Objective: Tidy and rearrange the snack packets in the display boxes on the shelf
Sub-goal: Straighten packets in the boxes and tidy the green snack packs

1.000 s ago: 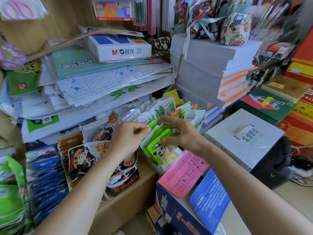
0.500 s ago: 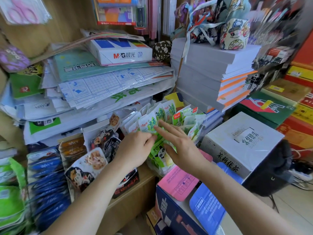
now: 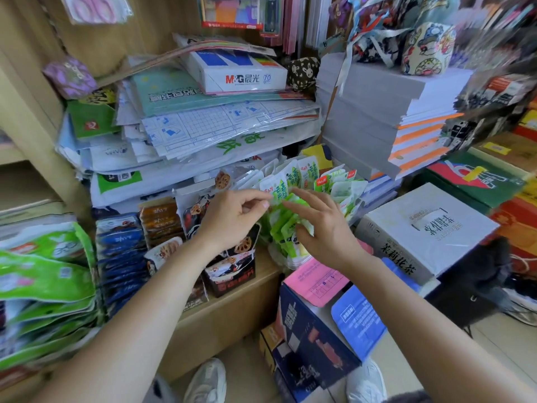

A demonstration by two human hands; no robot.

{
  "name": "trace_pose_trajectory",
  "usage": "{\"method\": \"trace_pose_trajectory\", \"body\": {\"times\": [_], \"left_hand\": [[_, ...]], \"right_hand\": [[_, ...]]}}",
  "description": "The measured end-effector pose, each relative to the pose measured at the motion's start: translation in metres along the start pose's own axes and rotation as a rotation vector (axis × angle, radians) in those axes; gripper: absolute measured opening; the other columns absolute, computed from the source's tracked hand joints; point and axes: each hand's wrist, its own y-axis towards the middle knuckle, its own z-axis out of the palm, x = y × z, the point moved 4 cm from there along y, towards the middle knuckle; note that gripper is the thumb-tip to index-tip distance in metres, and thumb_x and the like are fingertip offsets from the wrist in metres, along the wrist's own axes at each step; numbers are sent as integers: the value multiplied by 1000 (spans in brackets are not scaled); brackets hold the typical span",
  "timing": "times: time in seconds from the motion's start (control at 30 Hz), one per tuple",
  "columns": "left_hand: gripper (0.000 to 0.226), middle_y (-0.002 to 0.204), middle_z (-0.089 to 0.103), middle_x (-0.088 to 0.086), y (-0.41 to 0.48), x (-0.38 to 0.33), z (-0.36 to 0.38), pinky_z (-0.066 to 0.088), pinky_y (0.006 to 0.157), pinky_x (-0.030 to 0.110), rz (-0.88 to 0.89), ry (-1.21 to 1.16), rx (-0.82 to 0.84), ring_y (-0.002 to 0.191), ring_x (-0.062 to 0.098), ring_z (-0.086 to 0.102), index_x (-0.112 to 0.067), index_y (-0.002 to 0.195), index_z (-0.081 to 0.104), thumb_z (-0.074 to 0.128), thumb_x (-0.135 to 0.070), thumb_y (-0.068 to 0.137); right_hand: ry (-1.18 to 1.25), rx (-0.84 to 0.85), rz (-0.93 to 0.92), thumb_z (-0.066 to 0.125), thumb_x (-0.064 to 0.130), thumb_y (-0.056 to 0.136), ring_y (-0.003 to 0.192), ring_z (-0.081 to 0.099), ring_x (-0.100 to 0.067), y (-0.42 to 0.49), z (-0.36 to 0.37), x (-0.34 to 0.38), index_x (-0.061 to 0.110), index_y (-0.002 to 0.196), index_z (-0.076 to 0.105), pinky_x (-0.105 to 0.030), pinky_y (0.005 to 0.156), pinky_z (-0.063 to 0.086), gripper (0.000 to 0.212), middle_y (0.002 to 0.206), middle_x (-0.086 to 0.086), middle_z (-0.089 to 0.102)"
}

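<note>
Mid-task: green snack packets [image 3: 293, 177] lean unevenly in the clear box [image 3: 274, 255], 1 o'clock of centre. Left hand [image 3: 232, 221] pinches a packet edge, right hand [image 3: 322, 228] lies flat-fingered on the row. Blue packets [image 3: 122, 257] at 9 o'clock look unsorted.

The packets [image 3: 308, 173] are white with green lettering, the pouches [image 3: 122, 269] dark blue, the box [image 3: 232, 279] black with lotus-root slices printed on it, the stack [image 3: 377, 117] grey with orange bands, the flap [image 3: 316, 282] pink, the carton [image 3: 308, 341] navy, the ream [image 3: 232, 78] white and blue.
</note>
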Motion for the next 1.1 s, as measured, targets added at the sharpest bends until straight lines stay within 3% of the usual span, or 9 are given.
{"method": "trace_pose_trajectory", "body": {"times": [0.1, 0.2, 0.27, 0.47, 0.57, 0.67, 0.83, 1.0, 1.1], "left_hand": [[18, 90, 78, -10, -10, -3, -18, 57, 86, 43, 30, -76, -28, 87, 14, 73, -33, 107, 76, 63, -33, 95], [16, 85, 78, -5, -19, -11, -30, 59, 80, 35, 41, -257, -74, 80, 15, 75, -20, 103, 77, 64, -14, 96], [14, 82, 78, 1, -18, -11, -33, 55, 67, 24, -11, -345, -95, 72, 15, 73, -11, 101, 77, 64, -8, 95], [18, 83, 76, 7, 8, -3, -52, 45, 56, 20, -175, -776, -71, 68, 17, 66, -15, 92, 78, 60, -12, 96], [20, 85, 75, 8, 28, 8, -58, 43, 54, 21, -253, -895, -50, 67, 16, 63, -6, 101, 75, 59, -17, 96], [20, 88, 74, 8, 43, 18, -51, 45, 54, 21, -279, -882, -44, 67, 16, 63, -5, 104, 75, 61, -16, 95], [13, 87, 74, 12, 45, 20, -57, 45, 56, 23, -161, -764, -53, 67, 17, 62, -7, 98, 77, 65, -11, 93], [13, 73, 73, 7, 33, 12, -59, 49, 59, 23, 53, -553, -162, 61, 13, 65, -6, 92, 77, 64, -1, 90], [13, 73, 74, 4, 36, 1, -43, 59, 67, 37, 136, -400, -167, 69, 19, 71, -8, 93, 78, 65, -7, 88]], "right_hand": [[-25, -104, 10, 59, 23, 82, 130, 43, -28, -13, -9, 17, 24, 123, 67, -50, 98, 37, 42, 140, 2, 55], [10, -189, -3, 65, 29, 82, 111, 52, -23, -30, -9, 55, 23, 110, 73, -42, 85, 39, 30, 117, 7, 66], [106, -136, -19, 71, 34, 82, 98, 55, -18, -41, 7, 89, 24, 106, 74, -41, 82, 43, 27, 104, 9, 68], [295, -46, 145, 81, 42, 74, 100, 56, -17, -37, 54, 133, 22, 114, 68, -36, 86, 50, 46, 104, 7, 61], [332, -8, 158, 76, 61, 69, 103, 53, -15, -31, 64, 149, 23, 123, 59, -30, 85, 50, 68, 109, 6, 51], [394, -48, 229, 68, 68, 72, 94, 55, -10, -23, 67, 154, 25, 114, 64, -27, 78, 50, 61, 102, 9, 52], [408, -150, 332, 77, 37, 83, 68, 58, -6, 4, 64, 137, 25, 83, 74, -27, 64, 50, 13, 72, 9, 61], [488, -44, 383, 76, 25, 84, 52, 51, -5, 21, 64, 133, 24, 70, 75, -18, 53, 40, 14, 49, 13, 55], [581, -30, 390, 77, 24, 85, 50, 46, -4, 25, 65, 124, 21, 75, 76, -23, 55, 41, 10, 50, 12, 51]]}}
